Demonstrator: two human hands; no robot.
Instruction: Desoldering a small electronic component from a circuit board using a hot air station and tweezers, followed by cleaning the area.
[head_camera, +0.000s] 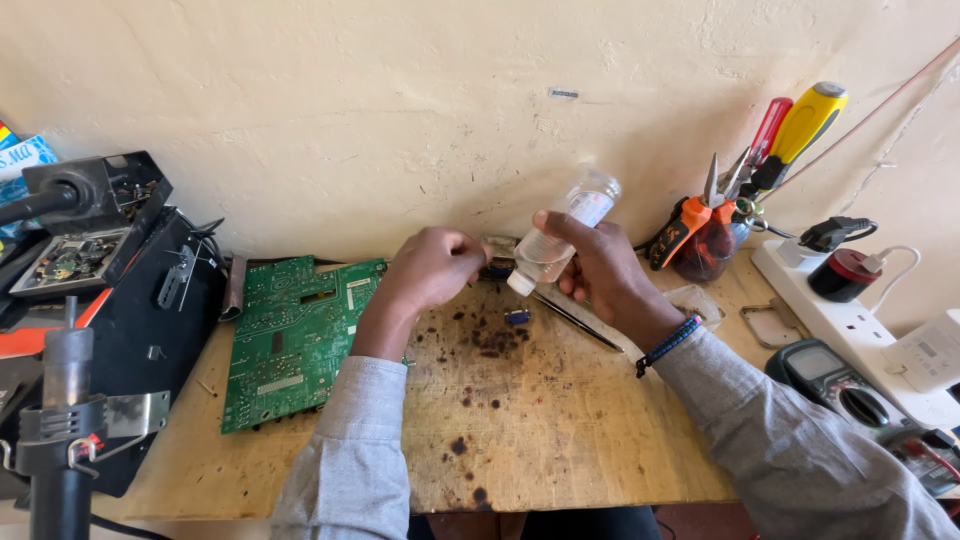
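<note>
Bottle (560, 232) tilted in right hand (600, 268)

Stained wooden bench (560, 420), green circuit board (295, 335), multimeter (835, 385), white power strip (850, 320), perhaps tweezers (575, 320)

Small electronics repair workshop, scorched wooden bench (520, 400) against plaster wall, green circuit board (295, 335) left of centre, pliers and screwdrivers in holder (715, 235) upper right, multimeter (835, 380) and power strip (850, 310) right edge

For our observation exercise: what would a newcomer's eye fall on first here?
The right hand tilting a clear plastic bottle nozzle-down above the stained wooden bench, opposite the closed left hand. Then the green circuit board lying flat at left, and the yellow-handled screwdriver standing by the wall.
</note>
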